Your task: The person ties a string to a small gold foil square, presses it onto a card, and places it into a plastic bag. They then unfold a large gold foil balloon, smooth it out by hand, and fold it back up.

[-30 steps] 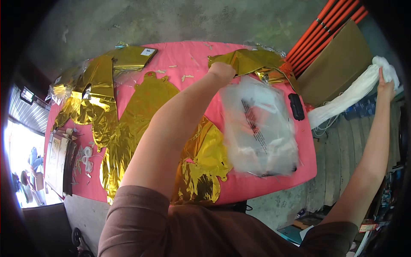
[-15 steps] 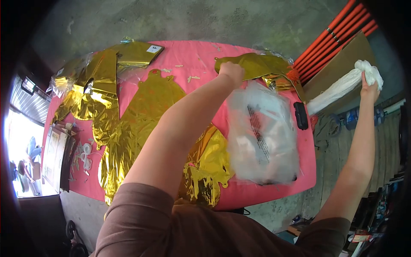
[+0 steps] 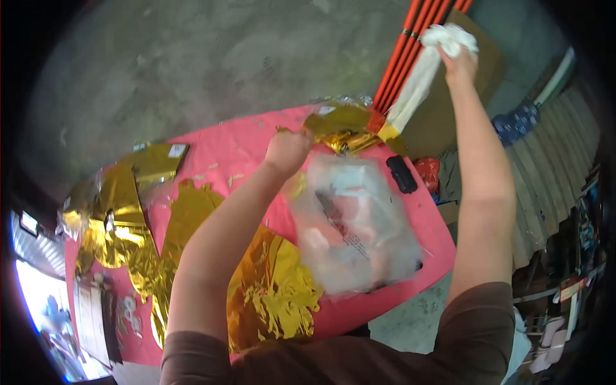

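Observation:
My right hand is raised at the upper right, its fingers wrapped round the bunched top of a long white hank of strands. The hank slants down toward a yellow piece at the table's far corner. My left hand is closed over the far part of the table. A bit of gold foil shows past its knuckles, and a flat gold foil balloon extends to its right. My fingers hide the grip itself. Right below lies a stack of clear plastic bags with dark print.
Gold foil balloons and a folded gold packet cover much of the pink table. A black case lies near the right edge. Orange poles and cardboard stand beyond. Blue water bottles are at right.
The view has swung to the right. My right hand has lifted the white hank, which now hangs more steeply. My left hand has drawn the gold foil balloon's end toward the left.

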